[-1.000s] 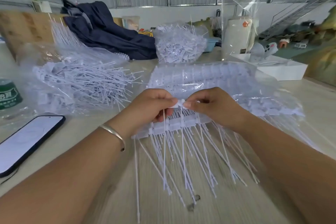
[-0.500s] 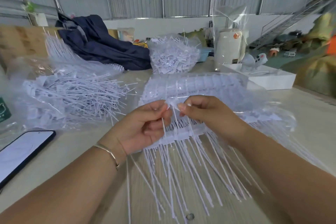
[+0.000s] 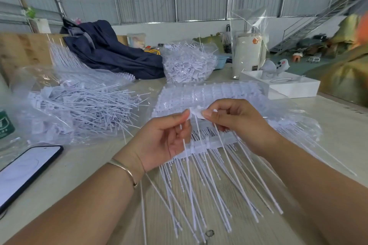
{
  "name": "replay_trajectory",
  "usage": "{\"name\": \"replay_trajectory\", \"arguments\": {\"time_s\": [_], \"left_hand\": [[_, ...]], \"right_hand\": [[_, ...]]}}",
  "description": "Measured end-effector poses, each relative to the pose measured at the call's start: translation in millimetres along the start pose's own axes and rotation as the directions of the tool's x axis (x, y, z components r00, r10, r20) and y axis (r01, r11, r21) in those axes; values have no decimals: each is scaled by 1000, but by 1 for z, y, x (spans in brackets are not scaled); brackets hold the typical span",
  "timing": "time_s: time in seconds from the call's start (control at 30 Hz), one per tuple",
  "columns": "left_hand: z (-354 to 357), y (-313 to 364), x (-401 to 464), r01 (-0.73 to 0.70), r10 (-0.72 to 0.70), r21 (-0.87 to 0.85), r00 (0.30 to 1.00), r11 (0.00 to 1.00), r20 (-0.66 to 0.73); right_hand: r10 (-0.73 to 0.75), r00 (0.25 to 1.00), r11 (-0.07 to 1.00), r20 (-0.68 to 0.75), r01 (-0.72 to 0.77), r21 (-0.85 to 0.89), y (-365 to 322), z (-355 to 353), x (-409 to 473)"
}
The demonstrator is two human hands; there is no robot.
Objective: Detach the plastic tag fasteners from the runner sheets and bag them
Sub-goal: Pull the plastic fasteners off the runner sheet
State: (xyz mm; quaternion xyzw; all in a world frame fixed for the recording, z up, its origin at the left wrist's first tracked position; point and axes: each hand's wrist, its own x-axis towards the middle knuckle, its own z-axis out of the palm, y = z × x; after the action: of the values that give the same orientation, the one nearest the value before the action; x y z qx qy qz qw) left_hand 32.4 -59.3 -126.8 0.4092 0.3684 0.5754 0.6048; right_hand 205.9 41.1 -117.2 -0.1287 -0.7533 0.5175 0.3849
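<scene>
A white runner sheet (image 3: 211, 144) hangs between my hands above the table, its long thin fasteners fanning down toward me. My left hand (image 3: 165, 137) and my right hand (image 3: 237, 119) pinch the flat white heads of fasteners (image 3: 196, 113) above the runner bar, fingertips nearly touching. Behind my hands lies a clear bag of stacked runner sheets (image 3: 215, 95). At the left an open clear bag holds loose detached fasteners (image 3: 83, 105).
A phone (image 3: 25, 169) lies at the left front edge, with a green-labelled bottle (image 3: 5, 125) behind it. A bag of white tag pieces (image 3: 189, 63), dark blue clothing (image 3: 111, 53), a white cylinder (image 3: 247, 53) and a white tray (image 3: 288, 87) stand at the back.
Both hands have lifted the pinched fastener heads farther above the runner bar, which now hangs lower under my fingers. The camera has tilted, shifting the scene down.
</scene>
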Motion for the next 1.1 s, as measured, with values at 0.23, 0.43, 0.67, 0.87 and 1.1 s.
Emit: {"name": "replay_trajectory", "arguments": {"time_s": [0.23,0.43,0.67,0.87,1.1], "left_hand": [[-3,3,1,-73,127,210,959,975,-255],[-6,0,4,-52,80,130,972,990,-221],[-5,6,3,17,107,371,944,929,-312],[-2,7,6,56,120,425,919,903,-375],[-4,12,1,273,-79,535,931,800,-357]], "right_hand": [[-78,967,997,-242,80,-3,9,3,2],[-47,982,997,-184,34,-73,21,5,0],[35,992,995,-121,-47,-92,21,4,2],[104,991,982,-89,-117,-151,23,0,3],[181,983,964,-20,-181,-193,16,-3,3]]}}
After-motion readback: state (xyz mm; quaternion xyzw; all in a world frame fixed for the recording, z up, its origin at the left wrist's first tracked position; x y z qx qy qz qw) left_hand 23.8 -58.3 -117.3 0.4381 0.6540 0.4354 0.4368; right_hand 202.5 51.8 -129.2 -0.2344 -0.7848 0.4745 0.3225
